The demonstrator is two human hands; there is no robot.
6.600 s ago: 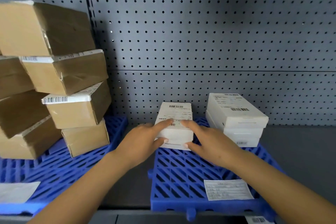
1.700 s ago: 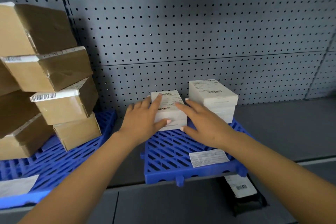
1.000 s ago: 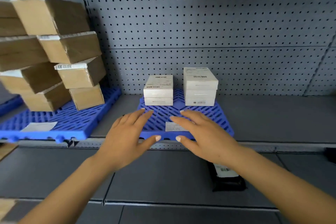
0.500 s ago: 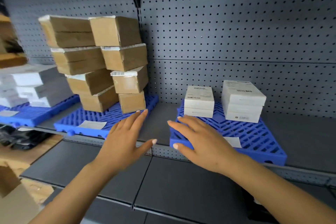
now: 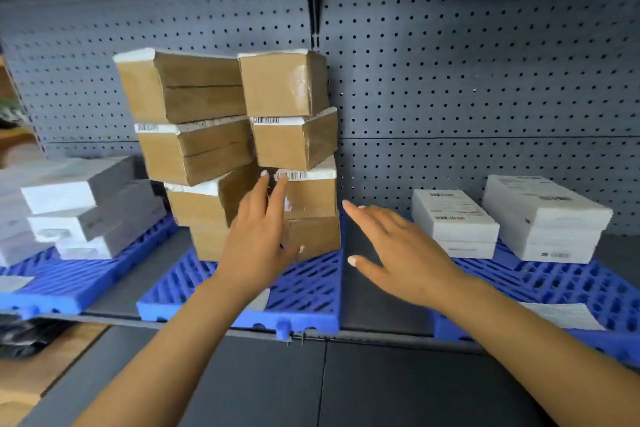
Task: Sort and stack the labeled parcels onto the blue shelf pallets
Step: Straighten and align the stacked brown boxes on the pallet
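the dark grey shelf (image 5: 367, 312) in front of me carries three blue pallets side by side, with bare strips of shelf between them. on the left pallet (image 5: 69, 284) lie white parcels (image 5: 79, 218) in a loose, shifted pile. the middle pallet (image 5: 304, 295) holds brown parcels (image 5: 194, 152) in two leaning columns near its back edge. on the right pallet (image 5: 554, 284) stand two short white stacks (image 5: 453, 222), and a paper slip (image 5: 561, 315) lies near its front edge.

Brown parcels (image 5: 284, 87): you're looking at tan cardboard under glossy, wrinkled clear tape, with white paper labels (image 5: 291, 176).
White parcels (image 5: 453, 218): smooth matt card.
Pallets (image 5: 311, 291): blue moulded plastic, slight sheen.
Back panel (image 5: 467, 80): matt grey perforated metal.
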